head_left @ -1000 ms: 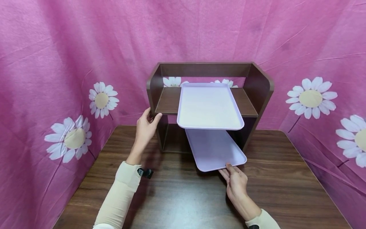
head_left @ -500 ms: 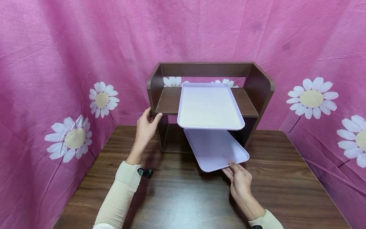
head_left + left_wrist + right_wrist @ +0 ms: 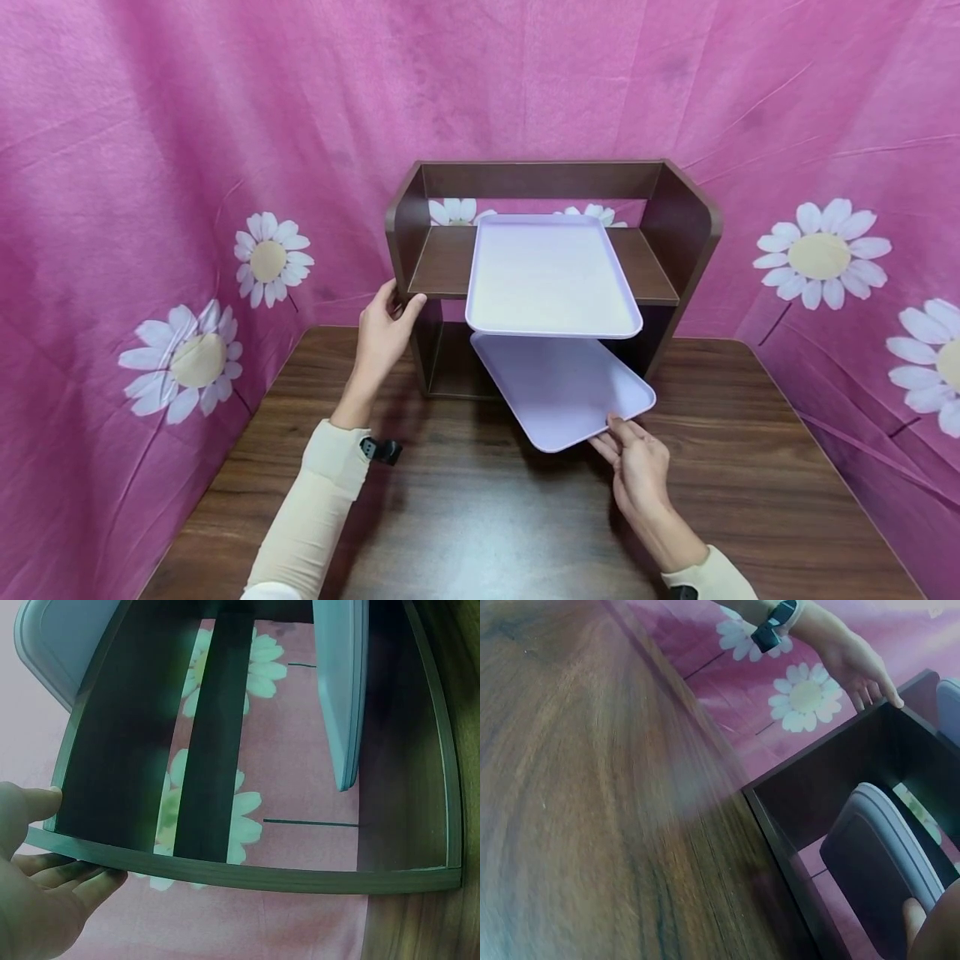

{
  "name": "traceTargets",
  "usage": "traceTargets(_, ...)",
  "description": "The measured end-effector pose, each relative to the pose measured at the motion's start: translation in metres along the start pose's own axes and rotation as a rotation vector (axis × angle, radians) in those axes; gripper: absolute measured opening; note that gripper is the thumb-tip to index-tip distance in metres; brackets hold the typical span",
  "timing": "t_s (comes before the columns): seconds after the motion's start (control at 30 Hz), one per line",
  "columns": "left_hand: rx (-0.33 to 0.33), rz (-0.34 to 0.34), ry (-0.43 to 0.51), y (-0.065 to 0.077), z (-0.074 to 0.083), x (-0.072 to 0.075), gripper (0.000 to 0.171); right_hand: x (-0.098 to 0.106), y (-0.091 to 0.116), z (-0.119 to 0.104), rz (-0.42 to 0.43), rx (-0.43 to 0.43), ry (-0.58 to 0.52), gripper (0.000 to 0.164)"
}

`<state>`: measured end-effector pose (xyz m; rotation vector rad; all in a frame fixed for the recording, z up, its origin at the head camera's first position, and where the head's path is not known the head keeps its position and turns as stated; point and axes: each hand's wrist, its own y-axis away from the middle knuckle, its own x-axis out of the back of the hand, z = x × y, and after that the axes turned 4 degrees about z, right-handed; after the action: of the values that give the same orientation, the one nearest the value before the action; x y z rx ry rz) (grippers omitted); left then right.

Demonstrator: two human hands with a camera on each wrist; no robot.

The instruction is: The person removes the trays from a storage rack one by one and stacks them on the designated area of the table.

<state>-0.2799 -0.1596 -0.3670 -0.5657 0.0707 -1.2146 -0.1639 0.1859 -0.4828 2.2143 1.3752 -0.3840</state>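
A dark brown two-level shelf unit stands on the table. My left hand grips its left side panel, thumb at the front edge and fingers along the outside, as the left wrist view also shows. A lavender tray juts from the lower level at an angle, its back part inside the unit. With thumb above and fingers below, my right hand pinches this tray's front edge near the right corner. A second tray, pale lavender, lies on the upper level and sticks out over the lower one, hiding part of it.
The wood-grain table extends in front of and beside the unit. A pink cloth printed with white daisies hangs behind and at both sides. The unit's open back shows the cloth.
My right hand has moved right and slightly away, turning the lower tray so its front right corner swings right and its back left corner shifts left. My left hand keeps its place on the shelf unit.
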Motion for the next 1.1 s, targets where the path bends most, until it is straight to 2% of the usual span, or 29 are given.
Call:
traceTargets(0.63,0.001,0.002,-0.002,-0.001,0.0,0.0,0.052,0.005,-0.007,-0.02,-0.084,0.012,0.064,0.015)
traceTargets(1.1,0.006,-0.002,0.008,-0.001,-0.001,-0.001,0.052,0.009,-0.01,-0.031,-0.101,0.074,0.096,0.033)
